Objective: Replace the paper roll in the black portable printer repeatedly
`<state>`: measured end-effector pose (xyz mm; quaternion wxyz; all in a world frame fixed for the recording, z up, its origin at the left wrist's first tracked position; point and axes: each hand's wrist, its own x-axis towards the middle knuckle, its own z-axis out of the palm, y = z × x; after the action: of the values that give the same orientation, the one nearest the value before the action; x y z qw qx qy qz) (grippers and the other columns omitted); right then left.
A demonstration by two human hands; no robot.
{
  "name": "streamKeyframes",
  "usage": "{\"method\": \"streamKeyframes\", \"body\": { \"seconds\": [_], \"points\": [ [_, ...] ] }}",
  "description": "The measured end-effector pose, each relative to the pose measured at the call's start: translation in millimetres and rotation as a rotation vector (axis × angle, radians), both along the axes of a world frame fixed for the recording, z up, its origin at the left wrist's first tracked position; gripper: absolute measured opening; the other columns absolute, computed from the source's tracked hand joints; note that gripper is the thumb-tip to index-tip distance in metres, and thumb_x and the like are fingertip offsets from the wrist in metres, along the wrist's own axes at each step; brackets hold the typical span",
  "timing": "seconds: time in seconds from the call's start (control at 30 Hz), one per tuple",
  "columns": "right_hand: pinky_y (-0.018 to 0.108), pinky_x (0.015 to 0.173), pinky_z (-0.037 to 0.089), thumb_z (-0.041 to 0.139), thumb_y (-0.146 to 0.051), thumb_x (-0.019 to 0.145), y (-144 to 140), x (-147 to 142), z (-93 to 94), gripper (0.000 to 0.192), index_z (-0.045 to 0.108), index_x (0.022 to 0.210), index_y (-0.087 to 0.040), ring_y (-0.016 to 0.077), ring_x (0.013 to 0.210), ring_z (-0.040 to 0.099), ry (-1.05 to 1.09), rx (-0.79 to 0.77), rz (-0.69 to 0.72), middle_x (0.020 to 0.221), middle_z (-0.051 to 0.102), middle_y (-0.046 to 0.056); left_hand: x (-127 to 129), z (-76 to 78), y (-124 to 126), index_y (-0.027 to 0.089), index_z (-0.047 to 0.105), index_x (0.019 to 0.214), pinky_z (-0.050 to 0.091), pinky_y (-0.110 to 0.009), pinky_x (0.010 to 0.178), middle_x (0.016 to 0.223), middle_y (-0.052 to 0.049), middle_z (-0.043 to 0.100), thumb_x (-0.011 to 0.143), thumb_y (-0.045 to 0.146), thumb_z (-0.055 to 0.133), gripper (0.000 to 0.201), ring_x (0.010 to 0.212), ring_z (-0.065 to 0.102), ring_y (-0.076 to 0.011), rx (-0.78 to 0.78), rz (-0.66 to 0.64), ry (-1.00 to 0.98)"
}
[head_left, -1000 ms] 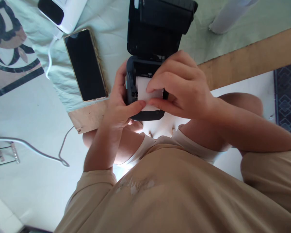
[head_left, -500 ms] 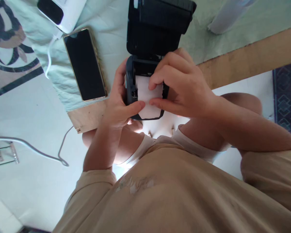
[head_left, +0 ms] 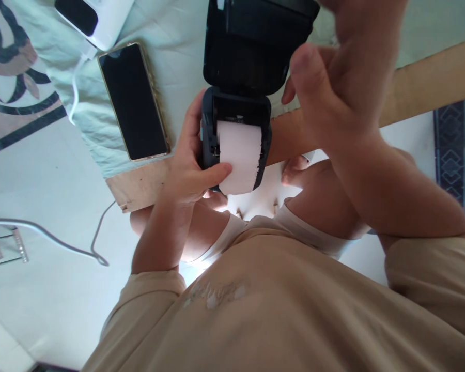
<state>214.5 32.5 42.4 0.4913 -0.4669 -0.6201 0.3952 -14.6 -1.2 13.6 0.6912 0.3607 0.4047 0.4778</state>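
Holding one device (head_left: 240,103), one left hand (head_left: 191,170) touches paper (head_left: 242,152).

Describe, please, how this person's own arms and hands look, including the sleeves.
The left hand and the right hand are both bare, without gloves, and no watch or bracelet shows. The left sleeve and the right sleeve are short, tan and plain. The right hand is blurred and partly out of the picture, so I cannot tell about rings there.

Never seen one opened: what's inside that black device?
White paper sits inside the black device. The left hand covers part of the paper; whatever lies beneath it is hidden.
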Motion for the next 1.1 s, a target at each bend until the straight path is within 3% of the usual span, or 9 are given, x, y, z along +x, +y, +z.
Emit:
{"method": "streamKeyframes", "body": {
  "seconds": [0.07, 0.13, 0.23, 0.37, 0.5, 0.7, 0.87, 0.97, 1.1],
  "points": [
    [0.015, 0.058, 0.049, 0.055, -0.074, 0.096, 1, -3, -1.7, 0.064, 0.066, 0.129, -0.020, 0.0059, 0.081, 0.064, -0.067, 0.118, -0.121, 0.125, 0.069, 0.002, 2, 2.3, -1, 0.030, 0.067, 0.139, 0.059, -0.034, 0.089, 0.130, -0.004, 0.075, 0.054, 0.016, 0.097, 0.091, 0.127, 0.069, -0.0343, -0.020, 0.013, -0.003],
    [0.015, 0.055, 0.050, 0.051, -0.068, 0.102, -1, -5, -1.8, 0.055, 0.074, 0.127, -0.025, 0.0018, 0.066, 0.057, -0.143, 0.163, -0.169, 0.120, 0.073, -0.001, 2, 3.1, -1, 0.034, 0.069, 0.136, 0.061, -0.036, 0.097, 0.131, -0.002, 0.076, 0.055, 0.016, 0.095, 0.087, 0.133, 0.067, -0.0332, -0.010, 0.013, 0.012],
    [0.020, 0.078, 0.064, 0.054, -0.056, 0.104, -4, -2, -0.8, 0.045, 0.074, 0.134, -0.029, 0.0069, 0.090, 0.072, -0.146, 0.197, -0.023, 0.131, 0.073, -0.002, 3, 4.0, -1, 0.037, 0.071, 0.132, 0.064, -0.037, 0.095, 0.134, 0.000, 0.076, 0.058, 0.018, 0.095, 0.081, 0.127, 0.070, -0.0307, -0.001, 0.006, 0.034],
    [0.026, 0.095, 0.065, 0.065, -0.042, 0.100, -3, 3, -5.2, 0.031, 0.078, 0.125, -0.027, 0.0137, 0.124, 0.070, -0.156, 0.320, 0.219, 0.135, 0.072, 0.003, 7, 8.1, -3, 0.035, 0.068, 0.132, 0.067, -0.036, 0.081, 0.122, -0.003, 0.079, 0.061, 0.022, 0.095, 0.078, 0.108, 0.078, -0.0286, -0.037, 0.046, 0.029],
    [0.029, 0.094, 0.066, 0.061, -0.038, 0.101, -2, 3, -14.6, 0.027, 0.081, 0.118, -0.031, 0.0193, 0.135, 0.067, -0.194, 0.394, 0.374, 0.137, 0.068, 0.007, 12, 11.5, -4, 0.031, 0.067, 0.124, 0.068, -0.038, 0.082, 0.117, -0.004, 0.079, 0.059, 0.021, 0.096, 0.072, 0.109, 0.079, -0.0304, -0.068, 0.091, -0.004],
    [0.035, 0.105, 0.067, 0.055, -0.033, 0.102, -5, 0, -16.3, 0.031, 0.080, 0.119, -0.026, 0.0202, 0.136, 0.067, -0.209, 0.402, 0.405, 0.137, 0.065, 0.010, 9, 11.5, -3, 0.031, 0.067, 0.126, 0.070, -0.045, 0.096, 0.129, -0.005, 0.077, 0.060, 0.015, 0.095, 0.074, 0.130, 0.073, -0.0357, -0.050, 0.054, -0.029],
    [0.035, 0.110, 0.064, 0.048, -0.030, 0.105, -6, -1, -9.5, 0.034, 0.081, 0.108, -0.025, 0.0156, 0.136, 0.066, -0.229, 0.346, 0.414, 0.135, 0.064, 0.007, 5, 9.6, -2, 0.034, 0.064, 0.135, 0.063, -0.050, 0.116, 0.142, -0.005, 0.072, 0.060, 0.021, 0.098, 0.084, 0.147, 0.061, -0.0365, -0.041, 0.007, 0.009],
    [0.034, 0.114, 0.062, 0.053, -0.036, 0.104, -7, -1, -5.6, 0.032, 0.077, 0.121, -0.023, 0.0179, 0.144, 0.060, -0.274, 0.294, 0.364, 0.144, 0.060, 0.009, 8, 5.4, -2, 0.037, 0.066, 0.132, 0.060, -0.050, 0.119, 0.143, -0.003, 0.070, 0.061, 0.040, 0.099, 0.078, 0.154, 0.055, -0.0355, 0.008, 0.007, -0.022],
    [0.020, 0.074, 0.060, 0.069, -0.056, 0.090, -5, -3, -6.9, 0.076, 0.047, 0.156, -0.024, 0.0175, 0.123, 0.066, -0.167, -0.038, 0.381, 0.159, 0.052, 0.009, 17, -0.9, -3, 0.036, 0.071, 0.125, 0.062, -0.046, 0.115, 0.135, -0.003, 0.074, 0.071, 0.062, 0.089, 0.064, 0.150, 0.057, -0.0340, 0.087, 0.111, -0.120]
  ]
}}
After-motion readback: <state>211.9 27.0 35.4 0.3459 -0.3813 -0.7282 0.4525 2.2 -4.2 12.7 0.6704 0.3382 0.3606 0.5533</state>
